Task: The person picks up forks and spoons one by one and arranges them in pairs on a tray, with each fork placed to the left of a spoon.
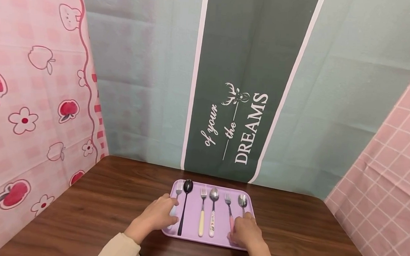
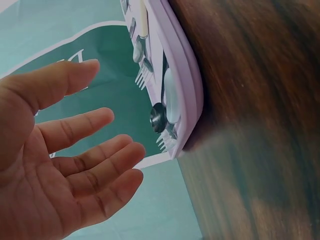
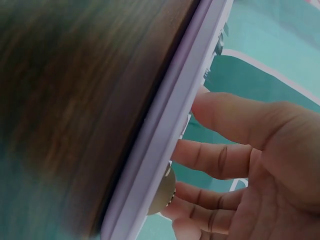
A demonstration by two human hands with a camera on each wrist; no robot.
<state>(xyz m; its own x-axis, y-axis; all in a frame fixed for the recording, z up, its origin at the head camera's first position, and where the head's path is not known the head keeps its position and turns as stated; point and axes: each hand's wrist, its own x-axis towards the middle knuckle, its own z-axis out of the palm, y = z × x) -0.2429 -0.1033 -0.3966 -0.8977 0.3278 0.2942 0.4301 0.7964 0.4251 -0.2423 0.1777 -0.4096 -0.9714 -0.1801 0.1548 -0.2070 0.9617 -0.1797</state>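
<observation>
A lilac tray (image 1: 191, 219) carries a row of forks and spoons. Over its left end my left hand (image 1: 158, 213) is spread, thumb apart, partly covering a pale-handled fork (image 1: 179, 186); beside it lies a long black spoon (image 1: 183, 209). In the left wrist view the left hand (image 2: 75, 165) holds nothing. My right hand (image 1: 246, 231) is low at the tray's right end, over the handles of a pink-handled fork (image 1: 229, 209) and a metal spoon (image 1: 243, 201). The right wrist view shows its thumb and index finger apart, other fingers beside a rounded tan handle end (image 3: 162, 194).
Mid-tray lie a cream-handled fork (image 1: 202, 215) and a spoon with a patterned white handle (image 1: 213, 216). The tray is on a dark wooden table (image 1: 95, 207). A grey-green cloth (image 1: 141, 83) hangs behind, with pink cloths (image 1: 32, 78) at the sides.
</observation>
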